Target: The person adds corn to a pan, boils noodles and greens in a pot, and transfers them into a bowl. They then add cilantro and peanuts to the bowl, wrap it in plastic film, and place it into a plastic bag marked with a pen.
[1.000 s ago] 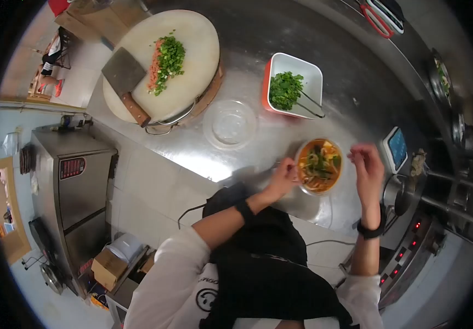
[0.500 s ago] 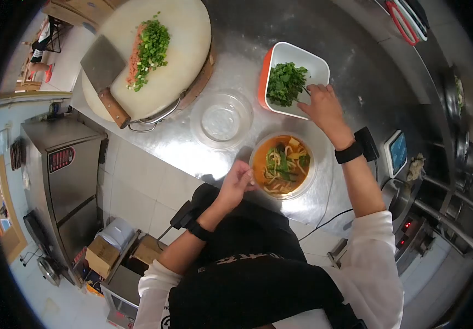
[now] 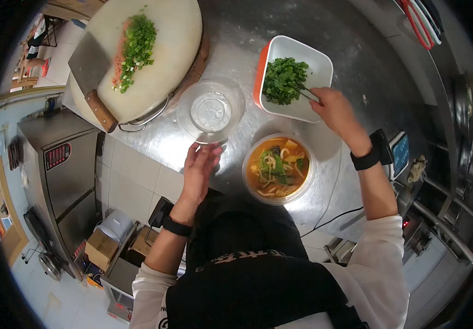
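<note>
Right hand fingers clamp tongs, long axis running ahead-left into herbs. Left hand, fingers apart, lies at near rim of lid

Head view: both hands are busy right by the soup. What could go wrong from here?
1. The right hand grips the tongs in the herb tub; lifted greens could drop on the counter short of the soup bowl.
2. The left hand reaches for the clear dish beside the full bowl; a knock might slosh broth.
3. The cleaver handle overhangs the cutting board.
</note>
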{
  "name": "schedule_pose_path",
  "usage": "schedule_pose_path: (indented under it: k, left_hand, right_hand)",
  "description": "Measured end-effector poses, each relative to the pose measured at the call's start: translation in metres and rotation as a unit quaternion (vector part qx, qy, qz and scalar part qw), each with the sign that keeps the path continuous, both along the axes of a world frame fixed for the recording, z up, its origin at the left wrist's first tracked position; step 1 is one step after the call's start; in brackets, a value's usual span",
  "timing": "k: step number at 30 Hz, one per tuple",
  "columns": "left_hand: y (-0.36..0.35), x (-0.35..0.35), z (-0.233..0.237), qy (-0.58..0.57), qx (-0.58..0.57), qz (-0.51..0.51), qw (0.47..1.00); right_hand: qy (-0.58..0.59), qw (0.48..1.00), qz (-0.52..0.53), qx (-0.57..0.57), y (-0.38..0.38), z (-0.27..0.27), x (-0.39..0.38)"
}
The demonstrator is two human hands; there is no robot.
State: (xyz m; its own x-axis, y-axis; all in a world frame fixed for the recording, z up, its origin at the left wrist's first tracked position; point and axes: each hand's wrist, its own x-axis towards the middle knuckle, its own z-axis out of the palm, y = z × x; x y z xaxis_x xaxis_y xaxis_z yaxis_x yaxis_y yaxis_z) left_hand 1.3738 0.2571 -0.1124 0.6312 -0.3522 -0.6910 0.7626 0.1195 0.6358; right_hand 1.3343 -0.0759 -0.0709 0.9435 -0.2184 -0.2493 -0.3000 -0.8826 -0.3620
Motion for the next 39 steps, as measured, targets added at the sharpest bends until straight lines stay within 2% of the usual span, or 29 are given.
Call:
schedule_pose_path:
  k: [2,4,16,19,22,25,28,32,35,37,39]
  left_hand:
    - [-0.003,0.003,-0.001,-0.003,0.000,-0.007,1.000]
    - [-0.005,0.003,-0.003,-0.005,0.000,-0.013,1.000]
    - [0.005,-0.018,-0.006,0.034,0.018,-0.046,0.998]
    - [0.010,-0.022,-0.003,0.044,0.037,-0.065,0.996]
    - [0.013,-0.026,-0.004,0.062,0.020,-0.088,0.994]
    - [0.013,-0.027,-0.001,0.060,0.010,-0.102,0.993]
    - [0.021,-0.032,-0.003,0.078,0.019,-0.115,0.990]
    - [0.031,-0.033,-0.005,0.088,0.012,-0.112,0.990]
    - [0.036,-0.033,-0.011,0.096,0.029,-0.113,0.989]
    - [0.040,-0.033,-0.016,0.094,0.029,-0.124,0.987]
    - [0.039,-0.032,-0.013,0.097,0.035,-0.129,0.986]
  right_hand:
    - [0.021,0.999,-0.013,0.036,-0.006,0.014,0.001]
    - [0.014,0.986,-0.074,0.149,-0.009,0.028,0.000]
    - [0.042,0.962,-0.127,0.238,-0.019,0.027,-0.018]
    - [0.001,0.974,-0.118,0.196,-0.017,0.019,-0.023]
    - [-0.028,0.968,-0.136,0.208,-0.009,0.032,-0.026]
    - [-0.023,0.972,-0.146,0.183,-0.003,0.034,-0.035]
    - [-0.055,0.962,-0.176,0.199,0.008,0.057,-0.057]
    - [-0.023,0.952,-0.229,0.202,0.044,0.090,-0.105]
    - [-0.055,0.959,-0.168,0.224,0.077,0.088,-0.142]
    - [-0.014,0.954,-0.170,0.246,0.098,0.087,-0.149]
    - [-0.025,0.952,-0.167,0.254,0.111,0.077,-0.154]
